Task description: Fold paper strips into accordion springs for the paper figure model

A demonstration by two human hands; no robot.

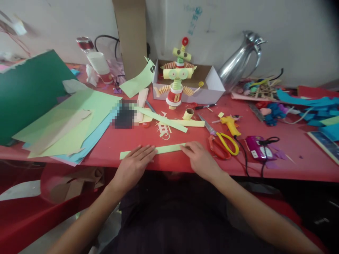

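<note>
A light green paper strip [169, 149] lies along the front of the red table, under both hands. My left hand [137, 158] rests flat across its left part with the fingers stretched out. At the strip's right end, the thumb and fingers of my right hand [200, 157] pinch the paper. Just beyond lie another green paper strip [172, 123], a pale yellow strip [194, 123] and some paper scraps [163, 130]. A small yellow paper roll [188, 114] stands behind them. Scissors [222, 141] with red and yellow handles lie right of my right hand.
Paper-cup robot figures [175, 95] stand by a white box [212, 88] at the back. Coloured paper sheets [97, 106] cover the left side. To the right are a yellow glue gun [231, 125], a purple device [258, 148] with a cable, and a metal jug [235, 63].
</note>
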